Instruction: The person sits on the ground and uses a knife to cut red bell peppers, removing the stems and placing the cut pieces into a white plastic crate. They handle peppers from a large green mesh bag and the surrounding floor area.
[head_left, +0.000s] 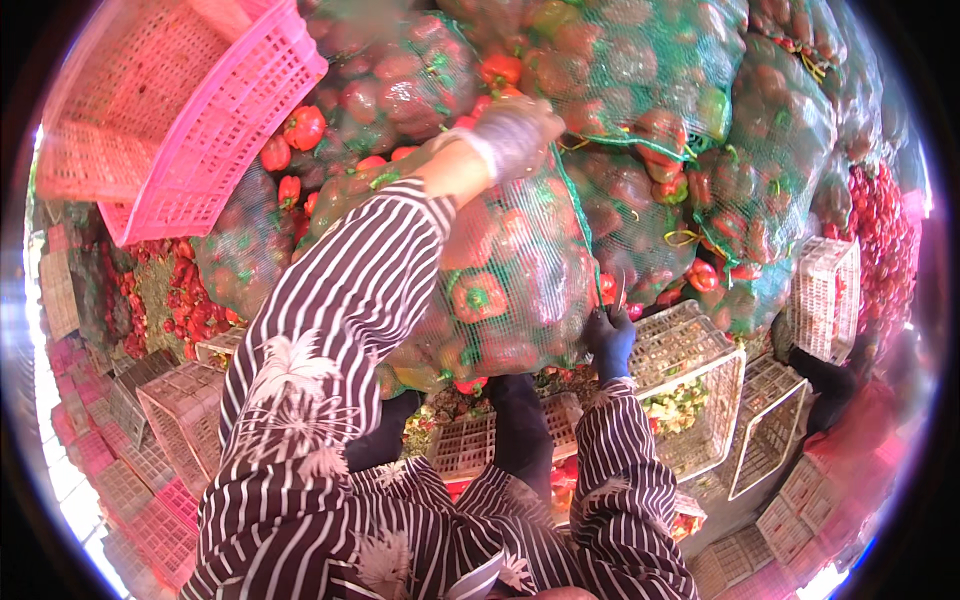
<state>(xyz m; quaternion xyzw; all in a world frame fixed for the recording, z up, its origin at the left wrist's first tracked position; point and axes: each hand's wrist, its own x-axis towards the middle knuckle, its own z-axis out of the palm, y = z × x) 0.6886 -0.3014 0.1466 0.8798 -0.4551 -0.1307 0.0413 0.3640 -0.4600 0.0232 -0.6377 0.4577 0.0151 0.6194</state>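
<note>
A green mesh bag (517, 300) full of red bell peppers lies in front of my legs. My left hand (517, 139), in a pale glove, is over the bag's far edge. Its fingers are curled and blurred, so I cannot tell whether they grip the mesh. In a blue glove, my right hand (609, 341) sits at the bag's near right corner, closed around a small knife (619, 289) whose blade points away from me. The bag's dark green edge runs down to this hand. Loose red peppers (500, 70) lie beyond my left hand.
More filled mesh bags (630, 67) are piled ahead and to the right. A pink plastic crate (217, 127) is tilted at upper left. White crates, one holding pepper scraps (679, 405), stand by my right arm. Someone's dark-clad leg (821, 375) shows at right.
</note>
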